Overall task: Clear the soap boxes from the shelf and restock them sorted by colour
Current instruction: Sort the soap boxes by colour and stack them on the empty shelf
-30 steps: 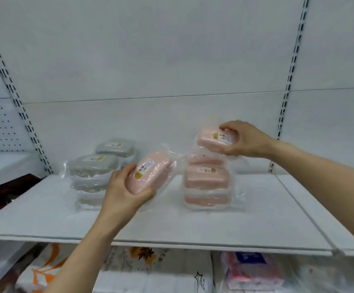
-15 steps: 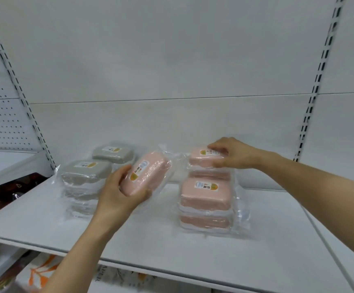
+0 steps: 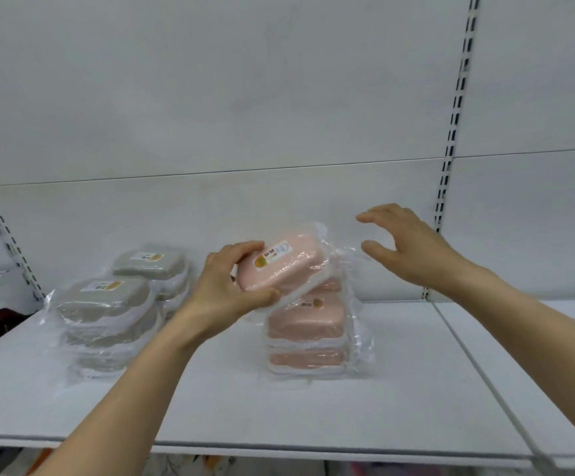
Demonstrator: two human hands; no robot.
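My left hand (image 3: 226, 286) grips a pink soap box (image 3: 284, 264) in clear wrap, tilted over the top of a pink stack (image 3: 305, 334) in the middle of the white shelf (image 3: 313, 417). More pink boxes stand behind that stack, mostly hidden. My right hand (image 3: 406, 245) hovers just right of the held box, fingers spread, holding nothing. Two stacks of grey soap boxes stand to the left: a near one (image 3: 102, 300) and a far one (image 3: 148, 262).
A slotted upright (image 3: 451, 139) runs down the back panel on the right, and another one (image 3: 7, 242) on the left. A seam (image 3: 465, 352) splits the shelf from the neighbouring shelf board. Packaged goods show below the front edge.
My right hand has let go of the pink box it set on the rear stack and lifted away. My left hand has carried its pink box rightward over the front pink stack.
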